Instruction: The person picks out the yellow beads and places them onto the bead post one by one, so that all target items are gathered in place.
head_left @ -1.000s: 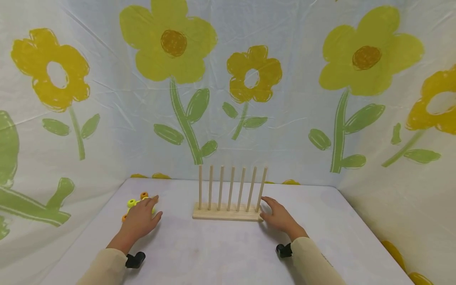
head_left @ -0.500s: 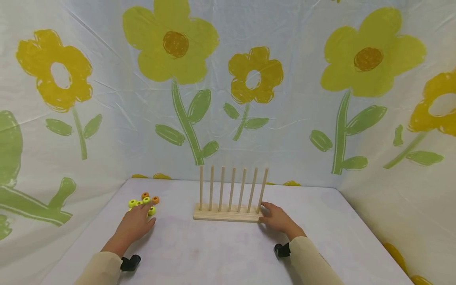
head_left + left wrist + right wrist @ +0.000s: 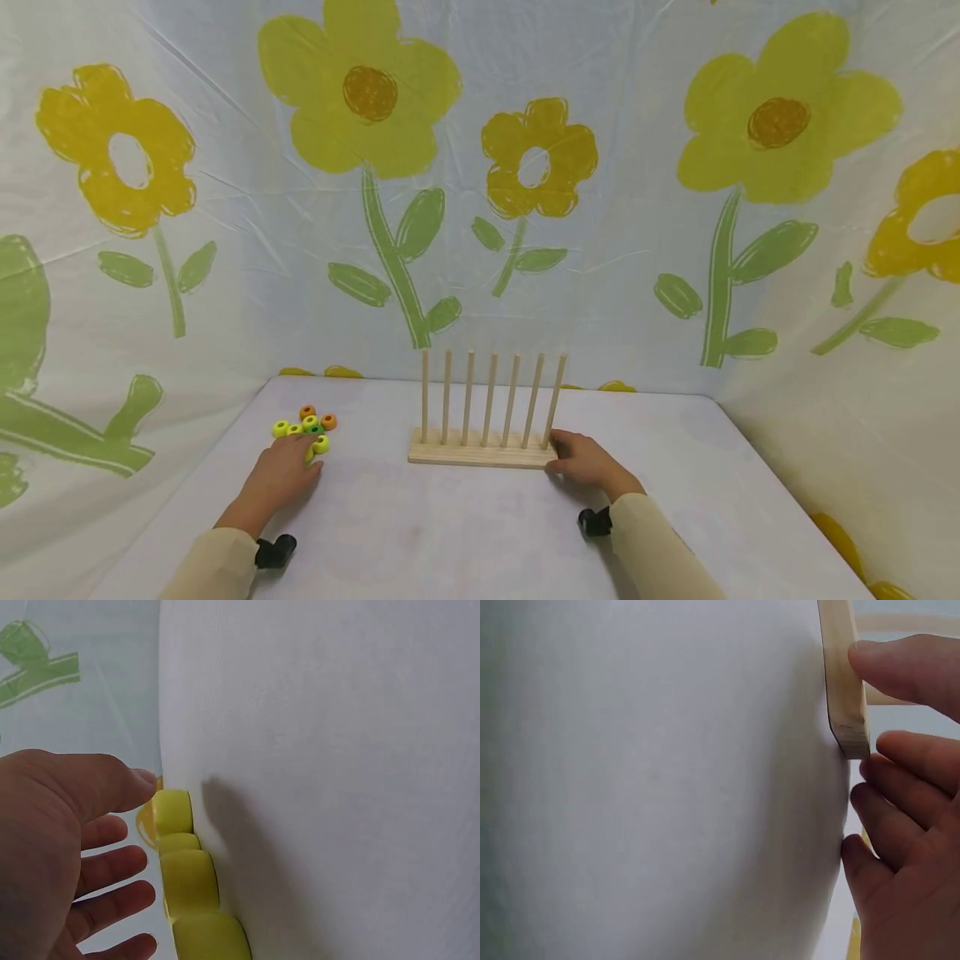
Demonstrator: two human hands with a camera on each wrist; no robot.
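Observation:
At the left of the table, my left hand point(image 3: 276, 477) reaches over a cluster of yellow, orange and green beads point(image 3: 321, 444). The left wrist view shows its thumb at a yellow bead point(image 3: 174, 813), the other fingers loosely spread beyond; nothing is pinched. A pale wooden peg rack point(image 3: 480, 454) stands mid-table, a flat base with several bare upright rods. My right hand point(image 3: 591, 461) holds the rack's right end, thumb in front and index finger behind. In the right wrist view the thumb lies on the base point(image 3: 844, 682); the lower fingers rest near the tabletop.
The white table point(image 3: 450, 533) meets a flower-printed cloth point(image 3: 615, 275) at the back and both sides. Two orange beads lie at the cluster's far side, including one orange bead point(image 3: 328, 422). A black wrist mount point(image 3: 276, 552) sits at each sleeve.
My left hand has drawn back and lower, uncovering more of the beads. My right hand has lowered slightly against the rack's end, its index finger coming down beside the last rod.

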